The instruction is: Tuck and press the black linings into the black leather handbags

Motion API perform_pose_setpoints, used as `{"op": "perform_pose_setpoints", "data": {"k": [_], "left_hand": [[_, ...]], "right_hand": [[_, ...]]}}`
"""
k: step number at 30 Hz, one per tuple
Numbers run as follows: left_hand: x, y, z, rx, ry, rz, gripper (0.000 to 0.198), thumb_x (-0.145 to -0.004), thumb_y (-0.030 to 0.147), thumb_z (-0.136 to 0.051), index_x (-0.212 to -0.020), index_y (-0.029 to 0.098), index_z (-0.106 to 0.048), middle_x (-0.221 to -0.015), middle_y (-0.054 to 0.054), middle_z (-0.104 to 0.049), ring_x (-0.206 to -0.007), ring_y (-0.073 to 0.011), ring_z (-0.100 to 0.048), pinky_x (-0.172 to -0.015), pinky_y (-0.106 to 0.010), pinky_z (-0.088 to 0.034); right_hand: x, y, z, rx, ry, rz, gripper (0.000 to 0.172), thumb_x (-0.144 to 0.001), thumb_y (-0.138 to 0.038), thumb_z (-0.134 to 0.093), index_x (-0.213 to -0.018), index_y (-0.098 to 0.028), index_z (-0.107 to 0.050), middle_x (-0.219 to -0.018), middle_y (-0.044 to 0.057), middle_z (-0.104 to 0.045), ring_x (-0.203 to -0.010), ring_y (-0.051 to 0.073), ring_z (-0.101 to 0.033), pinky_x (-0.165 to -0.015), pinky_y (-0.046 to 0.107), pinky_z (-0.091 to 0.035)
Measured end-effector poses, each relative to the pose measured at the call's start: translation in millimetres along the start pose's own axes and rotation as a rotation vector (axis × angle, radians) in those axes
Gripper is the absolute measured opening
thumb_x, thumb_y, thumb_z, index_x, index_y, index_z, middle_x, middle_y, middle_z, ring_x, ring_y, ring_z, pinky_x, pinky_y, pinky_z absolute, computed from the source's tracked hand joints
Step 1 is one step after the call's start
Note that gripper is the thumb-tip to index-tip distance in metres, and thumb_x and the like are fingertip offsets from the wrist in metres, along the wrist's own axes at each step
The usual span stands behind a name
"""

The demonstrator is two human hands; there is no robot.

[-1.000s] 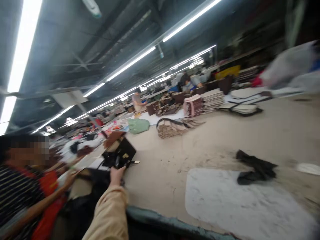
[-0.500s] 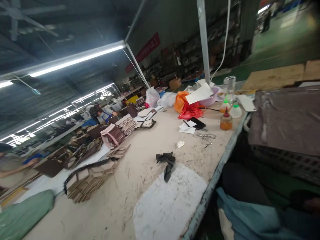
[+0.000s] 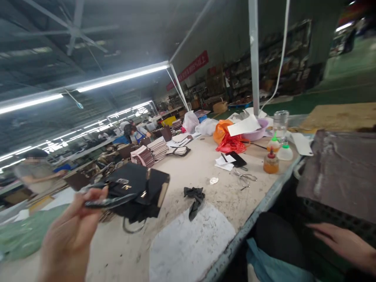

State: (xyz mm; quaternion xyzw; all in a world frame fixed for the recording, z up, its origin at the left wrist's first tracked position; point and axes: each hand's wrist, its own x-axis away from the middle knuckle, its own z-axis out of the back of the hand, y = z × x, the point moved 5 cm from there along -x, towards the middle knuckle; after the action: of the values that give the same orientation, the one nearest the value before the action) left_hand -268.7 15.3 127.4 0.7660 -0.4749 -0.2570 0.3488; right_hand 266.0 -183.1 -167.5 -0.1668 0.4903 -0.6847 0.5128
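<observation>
Hands (image 3: 75, 225) now visible, bag (image 3: 139, 184) in left

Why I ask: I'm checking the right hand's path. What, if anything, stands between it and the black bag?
In this view, a dark rounded shape, the table edge and a crumpled black scrap lie between the right hand and the black bag; their relative depth is unclear.
</observation>
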Motion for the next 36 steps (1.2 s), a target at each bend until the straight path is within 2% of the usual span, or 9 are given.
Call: {"op": "perform_pose_setpoints", "data": {"k": [5,11,16,19,22,25,27,31,36], "left_hand": [[43.0,-85.8,-72.6,-0.001,-0.195,0.299,0.017,-0.090,0.009,-0.039,-0.078,0.009,-0.050,-0.070,-0.003,-0.054,-0.065,-0.0071,-0.057,-0.078,-0.035,-0.058],[122.8,-172.8,-157.4,-0.047,-0.414,0.533,0.016,-0.086,0.009,-0.048,-0.071,0.010,-0.053,-0.067,-0.003,-0.057,-0.070,-0.0118,-0.061,-0.082,-0.036,-0.055],[157.2,-209.3,-188.2,-0.122,-0.636,0.607,0.010,-0.082,0.016,-0.057,-0.072,0.012,-0.055,-0.069,-0.002,-0.059,-0.072,-0.0121,-0.062,-0.076,-0.028,-0.052],[170.6,-208.1,-203.3,-0.253,-0.864,0.525,0.011,-0.076,0.023,-0.065,-0.081,0.013,-0.061,-0.074,-0.001,-0.062,-0.064,-0.0100,-0.059,-0.065,-0.023,-0.049],[176.4,-187.8,-212.1,-0.477,-1.119,0.336,0.015,-0.074,0.026,-0.067,-0.085,0.015,-0.068,-0.086,-0.004,-0.065,-0.081,-0.0143,-0.061,-0.079,-0.026,-0.046],[154.4,-164.6,-197.7,-0.678,-1.144,-0.055,0.020,-0.073,0.026,-0.068,-0.092,0.019,-0.071,-0.118,-0.005,-0.060,-0.116,-0.0204,-0.049,-0.104,-0.030,-0.029],[121.4,-167.6,-164.9,-0.724,-0.902,-0.142,0.023,-0.076,0.032,-0.065,-0.096,0.021,-0.069,-0.128,-0.004,-0.053,-0.124,-0.0208,-0.041,-0.108,-0.030,-0.022],[77.7,-247.8,-64.9,-0.760,-0.447,0.509,0.047,-0.070,0.043,-0.069,-0.111,0.024,-0.057,-0.133,-0.009,-0.046,-0.129,-0.0255,-0.033,-0.104,-0.037,-0.025],[121.3,-334.5,-2.9,-0.681,-0.416,0.937,0.064,-0.067,0.057,-0.064,-0.116,0.019,-0.049,-0.119,-0.018,-0.052,-0.110,-0.0326,-0.052,-0.078,-0.043,-0.044]], "right_hand": [[-77.5,-99.5,-1.9,-0.014,-0.117,0.017,0.036,-0.080,-0.041,-0.056,-0.115,-0.032,-0.058,-0.107,0.010,-0.066,-0.100,0.024,-0.061,-0.093,0.041,-0.043],[-94.7,-260.3,-21.1,-0.128,-0.303,0.410,0.054,-0.081,-0.039,-0.056,-0.129,-0.019,-0.046,-0.116,0.010,-0.062,-0.102,0.022,-0.059,-0.092,0.039,-0.044],[-107.7,-271.4,-39.4,-0.018,-0.447,0.328,0.044,-0.074,-0.033,-0.061,-0.112,-0.013,-0.054,-0.092,0.008,-0.066,-0.081,0.022,-0.061,-0.075,0.037,-0.046],[-117.8,-258.5,-49.5,-0.274,-0.485,0.198,0.031,-0.072,-0.029,-0.062,-0.099,-0.015,-0.056,-0.080,0.003,-0.063,-0.071,0.017,-0.056,-0.067,0.031,-0.044],[-124.4,-249.9,-50.7,-0.618,-0.411,0.072,0.019,-0.076,-0.030,-0.058,-0.090,-0.017,-0.056,-0.064,-0.004,-0.051,-0.058,0.011,-0.047,-0.059,0.027,-0.041],[-123.8,-244.3,-37.3,-0.883,-0.332,-0.075,0.027,-0.080,-0.036,-0.057,-0.101,-0.019,-0.053,-0.053,-0.010,-0.034,-0.045,0.007,-0.031,-0.052,0.025,-0.038],[-118.1,-244.9,-23.9,-0.981,-0.385,-0.111,0.031,-0.082,-0.038,-0.057,-0.106,-0.020,-0.052,-0.051,-0.011,-0.028,-0.042,0.006,-0.021,-0.046,0.023,-0.033],[-98.2,-248.4,3.5,-1.023,-0.568,-0.117,0.028,-0.085,-0.040,-0.052,-0.107,-0.023,-0.056,-0.051,-0.009,-0.026,-0.042,0.007,-0.019,-0.041,0.024,-0.028],[-88.7,-248.4,31.4,-0.989,-0.544,-0.142,0.036,-0.081,-0.054,-0.050,-0.104,-0.030,-0.063,-0.048,-0.008,-0.017,-0.038,0.009,-0.014,-0.035,0.027,-0.024]]}}
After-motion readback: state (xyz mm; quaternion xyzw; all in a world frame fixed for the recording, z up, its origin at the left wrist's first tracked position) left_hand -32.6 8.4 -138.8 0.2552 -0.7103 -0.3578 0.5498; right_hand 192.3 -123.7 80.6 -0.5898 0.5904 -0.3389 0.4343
